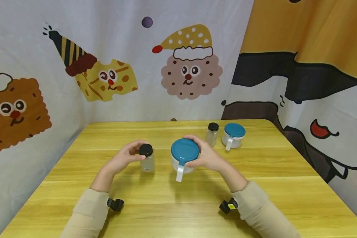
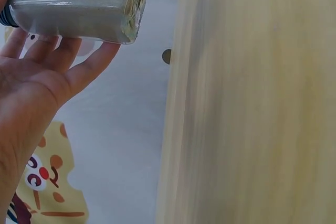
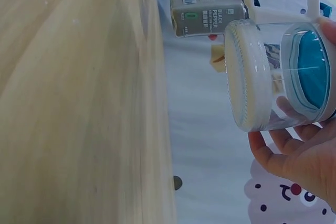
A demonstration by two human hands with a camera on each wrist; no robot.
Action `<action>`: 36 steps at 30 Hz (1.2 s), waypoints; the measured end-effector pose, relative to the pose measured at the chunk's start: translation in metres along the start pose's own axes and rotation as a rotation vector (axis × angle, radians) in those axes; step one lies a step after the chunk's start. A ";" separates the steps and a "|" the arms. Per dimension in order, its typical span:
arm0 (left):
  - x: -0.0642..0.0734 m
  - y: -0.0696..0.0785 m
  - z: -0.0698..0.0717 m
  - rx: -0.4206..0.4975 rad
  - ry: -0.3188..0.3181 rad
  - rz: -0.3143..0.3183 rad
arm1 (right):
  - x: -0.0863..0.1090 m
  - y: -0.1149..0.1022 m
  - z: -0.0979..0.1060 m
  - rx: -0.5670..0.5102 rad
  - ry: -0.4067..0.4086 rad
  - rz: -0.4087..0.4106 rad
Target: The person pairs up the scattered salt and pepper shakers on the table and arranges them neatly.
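Observation:
My left hand (image 1: 128,154) grips a black pepper bottle (image 1: 148,163) near its black cap, fingers and thumb on either side. Its barcode and clear base show in the left wrist view, where the bottle (image 2: 73,6) is raised off the table. To its right, my right hand (image 1: 207,155) holds a clear seasoning jar (image 1: 184,150) by its sides, around the blue lid. A white handle sticks out toward me. From the right wrist, the jar (image 3: 249,77) shows a whitish base, also above the table. Bottle and jar are upright and apart.
Behind my right hand stand a second black-capped bottle (image 1: 212,135) and a second blue-lidded jar (image 1: 233,135) with a white handle. They are on the wooden table (image 1: 166,211), near its back edge. A cartoon-printed curtain (image 1: 119,19) hangs behind and beside the table.

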State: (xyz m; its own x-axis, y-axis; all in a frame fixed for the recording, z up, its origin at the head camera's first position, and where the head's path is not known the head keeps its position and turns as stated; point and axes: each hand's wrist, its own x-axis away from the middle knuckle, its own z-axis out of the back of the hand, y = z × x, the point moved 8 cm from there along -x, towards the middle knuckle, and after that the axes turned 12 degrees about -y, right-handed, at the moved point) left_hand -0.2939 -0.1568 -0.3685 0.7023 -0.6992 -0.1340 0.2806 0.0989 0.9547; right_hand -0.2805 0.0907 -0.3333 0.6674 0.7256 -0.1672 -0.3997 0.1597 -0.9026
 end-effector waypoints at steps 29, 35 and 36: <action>0.012 -0.010 0.017 0.038 -0.014 -0.062 | -0.027 0.026 -0.017 -0.014 -0.043 0.003; 0.015 -0.012 0.021 0.049 -0.030 -0.088 | -0.033 0.026 -0.022 -0.012 -0.066 0.017; 0.015 -0.012 0.021 0.051 -0.035 -0.091 | -0.034 0.026 -0.023 -0.015 -0.070 0.019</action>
State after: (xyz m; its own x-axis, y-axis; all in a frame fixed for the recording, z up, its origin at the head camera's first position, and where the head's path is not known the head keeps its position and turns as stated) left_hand -0.3001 -0.1835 -0.3762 0.6520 -0.7279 -0.2122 0.3079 -0.0016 0.9514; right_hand -0.2993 0.0545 -0.3601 0.6145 0.7733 -0.1565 -0.4021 0.1363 -0.9054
